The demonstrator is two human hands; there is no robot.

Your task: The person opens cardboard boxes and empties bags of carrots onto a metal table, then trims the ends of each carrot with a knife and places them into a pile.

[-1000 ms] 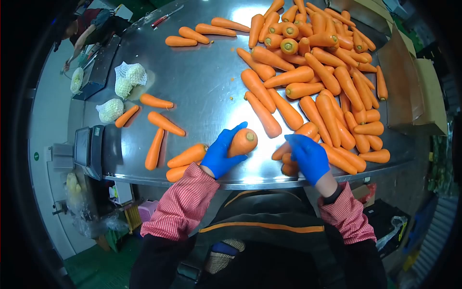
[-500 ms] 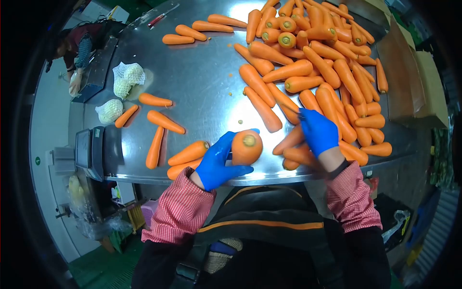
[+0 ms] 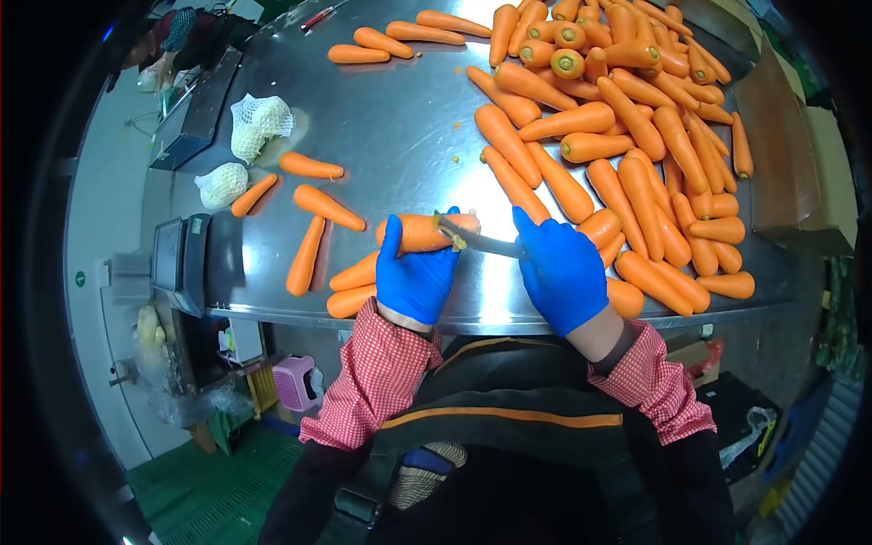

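A: Where's the carrot?
B: In the left hand, just above the table. It lies sideways across the body, stem end toward the right hand.
A: How's it gripped?
B: Thumb and fingers are wrapped around it from the near side, leaving the stem end out.
A: And the right?
B: Closed on the knife, handle hidden in the glove. The blade slants across the carrot's long axis, right at the stem end.
A: Biting in?
B: Hard to be sure at this size; it may only be touching.
A: Which hand is nearer that end?
B: The left. The blade spans the gap from the right.
A: Anything crowding them?
B: Two carrots sit just left of the left glove. The pile comes close beside the right hand, with the box beyond it.
A: Farther left?
B: Loose carrots, two netted bundles and the scale.
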